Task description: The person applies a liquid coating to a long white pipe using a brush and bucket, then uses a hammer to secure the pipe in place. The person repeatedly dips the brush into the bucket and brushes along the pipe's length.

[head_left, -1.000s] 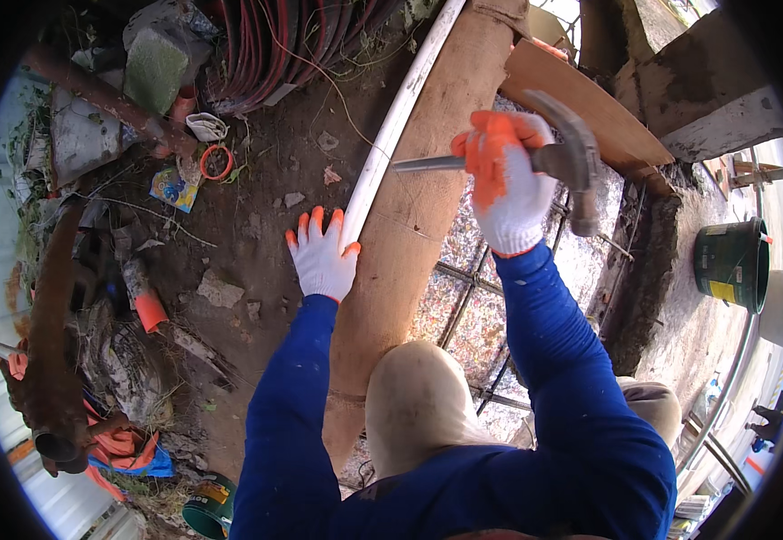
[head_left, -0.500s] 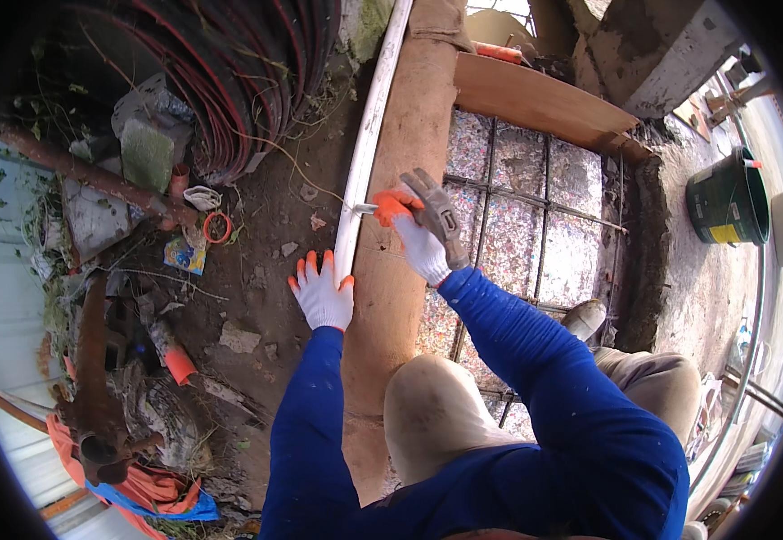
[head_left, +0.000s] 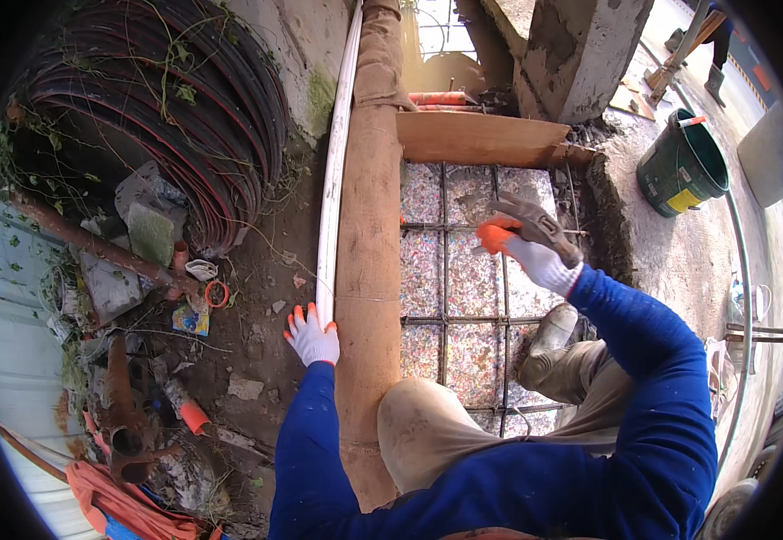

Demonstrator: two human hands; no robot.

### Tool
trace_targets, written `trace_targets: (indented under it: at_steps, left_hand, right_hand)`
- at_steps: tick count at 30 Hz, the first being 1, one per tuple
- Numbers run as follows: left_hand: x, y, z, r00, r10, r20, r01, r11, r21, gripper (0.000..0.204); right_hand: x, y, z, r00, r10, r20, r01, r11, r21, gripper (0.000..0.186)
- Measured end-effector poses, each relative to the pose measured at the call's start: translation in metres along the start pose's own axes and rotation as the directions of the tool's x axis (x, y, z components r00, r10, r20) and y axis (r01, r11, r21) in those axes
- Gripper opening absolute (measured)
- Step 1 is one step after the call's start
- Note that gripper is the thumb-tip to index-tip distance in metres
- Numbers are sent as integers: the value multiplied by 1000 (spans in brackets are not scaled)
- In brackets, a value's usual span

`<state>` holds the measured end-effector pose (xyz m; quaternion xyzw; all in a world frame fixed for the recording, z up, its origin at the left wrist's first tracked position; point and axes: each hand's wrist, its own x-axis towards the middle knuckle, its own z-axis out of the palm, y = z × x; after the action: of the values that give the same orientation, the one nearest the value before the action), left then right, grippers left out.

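Observation:
My left hand [head_left: 311, 335], in a white glove with orange fingertips, rests with spread fingers at the near end of a long white strip [head_left: 334, 191], which looks like a pipe. That strip runs along the left edge of a long brown beam [head_left: 369, 243]. My right hand [head_left: 528, 255], gloved alike, is closed round what looks like a worn claw hammer [head_left: 540, 225]. Its head lies above my fist, and a pale tip pokes out by the fingers. The hand is over a steel bar grid [head_left: 504, 279], apart from the strip; the grip itself is mostly hidden.
Coiled black-and-red hose [head_left: 229, 135] lies at the far left. Rubble, a rusty pipe [head_left: 94, 243] and an orange cloth [head_left: 108, 490] fill the left side. A brown board [head_left: 481, 137] spans the grid's far end. At right stands a dark green bucket [head_left: 684, 171]; another person's leg [head_left: 718, 67] shows beyond.
My right hand has drawn away from the white strip to the right with the hammer, and the pale tip no longer meets the strip. My left hand stays on it. The view has shifted.

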<state>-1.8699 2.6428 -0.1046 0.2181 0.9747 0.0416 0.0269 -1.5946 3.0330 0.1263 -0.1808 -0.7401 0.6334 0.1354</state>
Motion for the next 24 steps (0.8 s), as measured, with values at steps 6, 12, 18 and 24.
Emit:
trace_targets:
  at_steps: [6, 12, 18, 24]
  left_hand:
    - [11, 14, -19, 973, -63, 221, 55, 997, 45, 84]
    - [25, 21, -35, 920, -62, 387, 19, 993, 114, 90]
    - [21, 33, -32, 916, -152, 372, 110, 985, 131, 94]
    - [-13, 47, -1, 963, -134, 235, 97, 982, 164, 74]
  right_hand:
    - [-85, -43, -72, 972, 33, -231, -78, 979, -191, 36]
    - [-105, -18, -73, 987, -113, 111, 157, 794, -588, 19]
    - [-119, 3, -78, 926, 2, 377, 251, 742, -621, 19]
    - [-132, 3, -102, 964, 31, 264, 149, 760, -633, 27]
